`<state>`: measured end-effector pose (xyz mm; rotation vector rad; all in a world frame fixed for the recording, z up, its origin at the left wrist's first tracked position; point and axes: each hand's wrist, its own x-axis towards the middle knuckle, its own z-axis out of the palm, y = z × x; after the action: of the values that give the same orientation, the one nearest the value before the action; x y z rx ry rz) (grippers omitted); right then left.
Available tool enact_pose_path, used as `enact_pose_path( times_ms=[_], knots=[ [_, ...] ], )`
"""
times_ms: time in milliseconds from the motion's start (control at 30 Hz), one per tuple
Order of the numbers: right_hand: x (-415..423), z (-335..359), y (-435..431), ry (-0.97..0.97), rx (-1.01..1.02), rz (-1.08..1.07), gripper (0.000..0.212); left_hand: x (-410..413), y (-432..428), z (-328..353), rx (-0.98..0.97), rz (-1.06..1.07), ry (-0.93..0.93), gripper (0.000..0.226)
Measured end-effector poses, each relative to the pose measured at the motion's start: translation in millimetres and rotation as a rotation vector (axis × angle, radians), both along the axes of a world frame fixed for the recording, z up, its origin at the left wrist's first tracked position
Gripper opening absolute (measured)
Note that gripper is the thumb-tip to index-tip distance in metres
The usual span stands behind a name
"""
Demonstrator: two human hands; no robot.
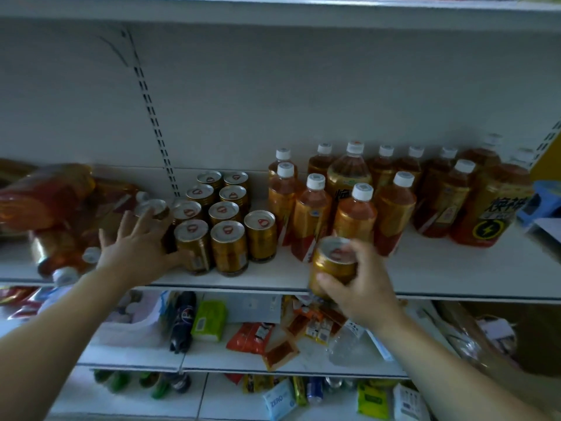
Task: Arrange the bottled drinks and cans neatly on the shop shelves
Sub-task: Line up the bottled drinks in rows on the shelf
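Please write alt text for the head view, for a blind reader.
A person's right hand holds a gold can at the shelf edge, while the left hand touches a block of upright gold cans; capped amber bottles stand beside them.

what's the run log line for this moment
right hand grips gold can at shelf edge | left hand open against standing cans

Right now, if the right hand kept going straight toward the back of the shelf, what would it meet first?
Probably the front-row tea bottle just behind the gold can that the right hand grips. The can would touch it first. The depth between them is unclear.
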<state>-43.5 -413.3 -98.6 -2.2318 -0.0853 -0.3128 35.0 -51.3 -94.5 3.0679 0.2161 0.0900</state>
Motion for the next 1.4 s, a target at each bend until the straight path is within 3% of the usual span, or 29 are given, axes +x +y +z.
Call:
enact_pose_path(
  times_ms=[167,300,467,567,633,700,767,833,1000,1067,1167,1200,1267,1333,1400],
  knots=[
    [42,-22,99,0.128,-0.099,0.057,0.064,6,20,3,-0.005,-0.11,0.004,0.098],
    [50,-25,125,0.137,-0.077,-0.036,0.067,28,47,-1,-0.099,-0.264,0.037,0.104],
    [52,-15,140,0.141,-0.217,-0.09,0.078,50,64,7,-0.167,-0.333,0.18,0.106],
    [57,-1,150,0.133,-0.404,-0.03,0.093,64,73,17,-0.155,-0.54,0.125,0.081],
    [66,8,155,0.145,-0.539,0.013,0.096,90,80,9,-0.031,-0.679,0.163,0.051],
    [75,11,159,0.184,-0.682,0.043,0.097,109,78,6,0.141,-0.693,0.177,0.041],
    [79,10,160,0.191,-0.768,0.059,0.102,126,70,5,0.162,-0.753,0.0,0.036],
    [83,5,161,0.186,-0.795,0.053,0.104,150,65,1,0.138,-0.708,-0.034,0.04],
    [88,4,163,0.231,-0.796,0.052,0.107,172,51,9,0.014,-0.479,0.121,0.051],
    [88,5,162,0.228,-0.801,0.067,0.106,154,47,17,-0.14,-0.367,0.062,0.055],
    [87,6,161,0.225,-0.784,0.083,0.097,84,25,25,-0.383,-0.417,-0.085,0.068],
    [88,6,161,0.212,-0.786,0.085,0.094,56,14,24,-0.385,-0.48,-0.043,0.078],
    [88,6,161,0.186,-0.802,0.094,0.094,20,0,5,-0.139,-0.631,-0.014,0.09],
    [88,6,160,0.182,-0.804,0.104,0.092,10,4,-14,-0.029,-0.681,-0.167,0.071],
    [88,7,159,0.169,-0.78,0.107,0.088,9,17,-24,-0.162,-0.704,-0.277,0.045]
  ],
)
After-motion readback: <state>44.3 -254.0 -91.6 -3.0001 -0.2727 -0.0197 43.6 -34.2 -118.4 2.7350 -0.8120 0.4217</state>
